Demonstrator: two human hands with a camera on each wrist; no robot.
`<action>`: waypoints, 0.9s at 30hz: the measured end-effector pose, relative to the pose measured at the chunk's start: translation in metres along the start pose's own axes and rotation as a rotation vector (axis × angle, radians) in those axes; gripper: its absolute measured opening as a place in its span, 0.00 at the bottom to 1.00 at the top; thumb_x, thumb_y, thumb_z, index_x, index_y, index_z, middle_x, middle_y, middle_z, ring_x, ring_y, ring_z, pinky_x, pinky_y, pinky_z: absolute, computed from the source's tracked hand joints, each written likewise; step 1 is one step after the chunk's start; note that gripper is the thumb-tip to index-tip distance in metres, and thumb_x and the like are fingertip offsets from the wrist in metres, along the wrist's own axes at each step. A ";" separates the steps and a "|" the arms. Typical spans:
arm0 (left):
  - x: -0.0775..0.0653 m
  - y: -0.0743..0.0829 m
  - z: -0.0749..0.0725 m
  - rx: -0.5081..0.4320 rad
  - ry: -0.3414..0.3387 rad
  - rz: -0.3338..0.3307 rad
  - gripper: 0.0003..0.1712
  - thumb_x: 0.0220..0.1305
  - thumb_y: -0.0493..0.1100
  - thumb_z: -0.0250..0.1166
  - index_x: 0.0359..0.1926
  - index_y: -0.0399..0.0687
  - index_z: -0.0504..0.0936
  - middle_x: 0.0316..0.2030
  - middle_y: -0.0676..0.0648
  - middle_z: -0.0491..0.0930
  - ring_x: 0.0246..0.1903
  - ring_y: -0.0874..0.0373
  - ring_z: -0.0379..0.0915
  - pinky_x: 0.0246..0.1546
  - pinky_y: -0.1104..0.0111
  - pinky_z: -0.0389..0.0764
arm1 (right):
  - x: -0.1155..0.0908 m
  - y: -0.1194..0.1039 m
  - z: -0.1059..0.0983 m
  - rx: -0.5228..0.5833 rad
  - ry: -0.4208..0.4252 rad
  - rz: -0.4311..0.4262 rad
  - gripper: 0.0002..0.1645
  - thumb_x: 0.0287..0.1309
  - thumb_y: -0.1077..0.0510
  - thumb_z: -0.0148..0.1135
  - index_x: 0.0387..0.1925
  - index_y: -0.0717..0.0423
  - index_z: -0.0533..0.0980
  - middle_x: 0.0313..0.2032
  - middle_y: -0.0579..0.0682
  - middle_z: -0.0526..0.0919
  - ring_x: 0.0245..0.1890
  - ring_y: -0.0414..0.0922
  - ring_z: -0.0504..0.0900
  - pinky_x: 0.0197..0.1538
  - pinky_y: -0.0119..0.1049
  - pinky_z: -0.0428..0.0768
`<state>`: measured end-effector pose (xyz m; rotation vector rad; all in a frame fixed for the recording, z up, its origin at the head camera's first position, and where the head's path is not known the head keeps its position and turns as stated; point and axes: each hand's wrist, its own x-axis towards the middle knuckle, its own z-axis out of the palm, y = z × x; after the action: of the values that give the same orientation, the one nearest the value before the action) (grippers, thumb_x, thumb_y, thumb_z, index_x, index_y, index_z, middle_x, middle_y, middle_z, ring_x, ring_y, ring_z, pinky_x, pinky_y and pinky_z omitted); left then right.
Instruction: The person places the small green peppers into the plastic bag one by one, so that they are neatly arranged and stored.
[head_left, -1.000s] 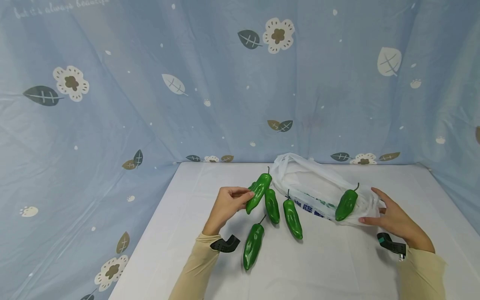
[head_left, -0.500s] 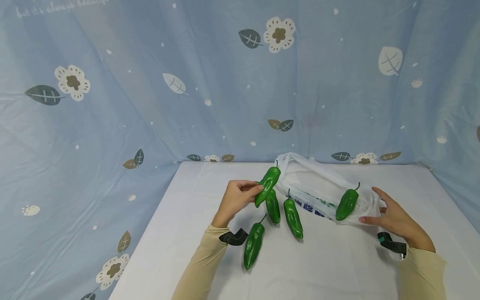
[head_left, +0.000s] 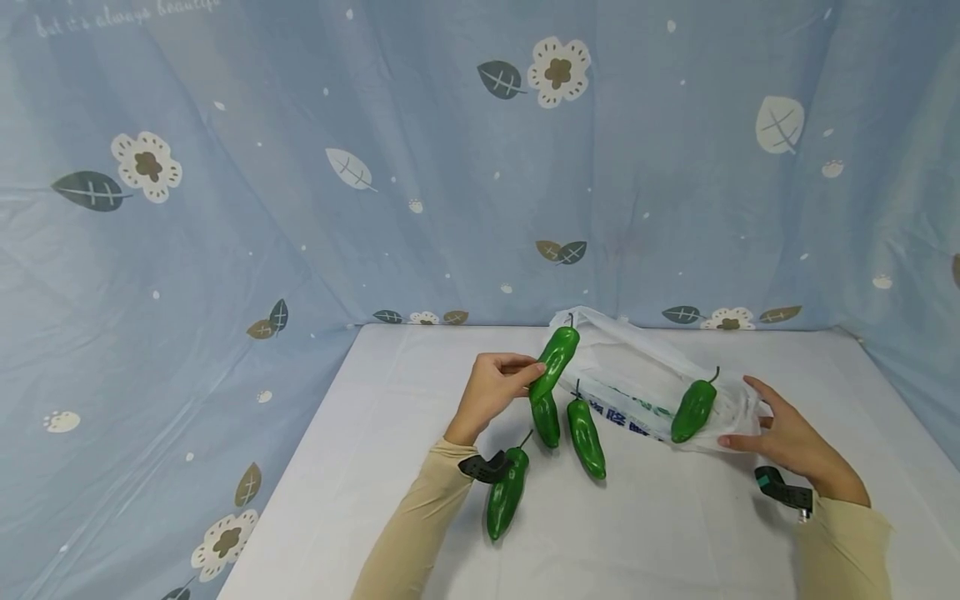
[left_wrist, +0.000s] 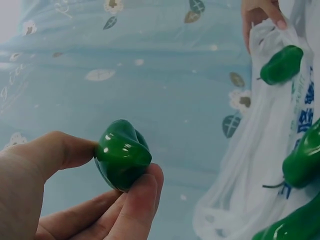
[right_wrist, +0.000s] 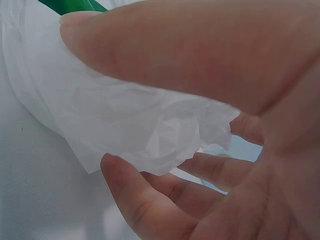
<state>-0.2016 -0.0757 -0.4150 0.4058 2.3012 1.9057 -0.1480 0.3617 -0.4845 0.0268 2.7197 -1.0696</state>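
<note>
Left grip (head_left: 492, 392) pinches one pepper (head_left: 557, 357), right grip (head_left: 797, 439) is spread at the bag (head_left: 626, 400); I judge carrying step, next calls for lowering inside.

The held pepper (head_left: 557, 361) is hiding the stem end of the lower pepper (head_left: 547, 422), the black wrist device (head_left: 483, 468) is covering part of the front pepper (head_left: 507, 502), and the near edge of the counter (head_left: 645, 533) is falling out of view! Lettering (head_left: 617, 417) on the bag (head_left: 637, 354) is proving too small to read.
</note>
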 end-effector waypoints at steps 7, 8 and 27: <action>0.006 0.002 0.009 0.022 0.004 0.001 0.20 0.68 0.50 0.71 0.52 0.41 0.89 0.46 0.39 0.89 0.40 0.55 0.88 0.40 0.64 0.89 | -0.001 -0.001 0.000 -0.004 0.000 -0.004 0.77 0.55 0.44 0.77 0.80 0.67 0.31 0.74 0.85 0.42 0.64 0.87 0.61 0.50 0.69 0.82; 0.007 0.002 0.010 0.026 0.006 0.001 0.20 0.68 0.51 0.71 0.52 0.41 0.89 0.46 0.39 0.89 0.40 0.56 0.88 0.40 0.64 0.89 | -0.001 -0.001 0.000 -0.003 0.000 -0.004 0.77 0.55 0.44 0.77 0.80 0.67 0.32 0.74 0.85 0.42 0.64 0.87 0.61 0.50 0.69 0.82; 0.026 0.006 0.044 0.028 -0.037 0.006 0.20 0.67 0.50 0.71 0.52 0.40 0.88 0.45 0.40 0.90 0.40 0.57 0.89 0.39 0.64 0.89 | -0.002 -0.001 -0.001 0.005 0.003 -0.016 0.76 0.55 0.45 0.78 0.80 0.67 0.32 0.73 0.86 0.44 0.64 0.87 0.61 0.50 0.69 0.82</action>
<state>-0.2142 -0.0261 -0.4161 0.4487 2.3086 1.8540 -0.1465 0.3612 -0.4828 0.0077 2.7249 -1.0814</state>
